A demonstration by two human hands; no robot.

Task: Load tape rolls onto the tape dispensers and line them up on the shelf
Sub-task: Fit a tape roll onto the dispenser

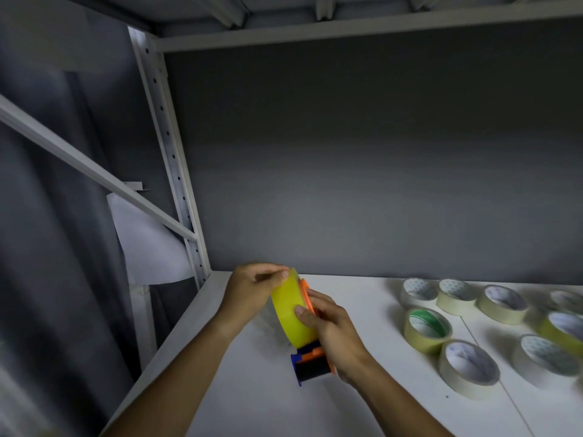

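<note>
A yellow roll [291, 310] is being held on edge over the near-left part of the white shelf [252, 389], standing upright against the orange side plate of a dispenser [310, 362]. The dispenser is being gripped by the right hand [334, 335] from about 4 o'clock of the roll: the fingers are being wrapped round the orange-and-blue frame while the thumb is being pressed flat on the roll's outer band. The left hand [252, 291] is being brought in from 10 o'clock, its fingertips being pinched at the roll's top rim — whether the loose tape end is being caught there cannot be told. The relation that matters is being set by the roll's axis: it is lying roughly level, running from 9 o'clock toward 3 o'clock, straight into the dispenser's plate, so that seating is judged to be a push along that line from the left hand's side. The dispenser's long axis is being held from 12 o'clock down to 6 o'clock, with the black roller and blue end lowest, nearest the shelf; tape would probably have to be drawn down toward that end. The left hand is the nearer one to the roll's free face — the right is being kept busy as the brace. Spare rolls [467, 367] are lying flat well apart at 3 o'clock.
</note>
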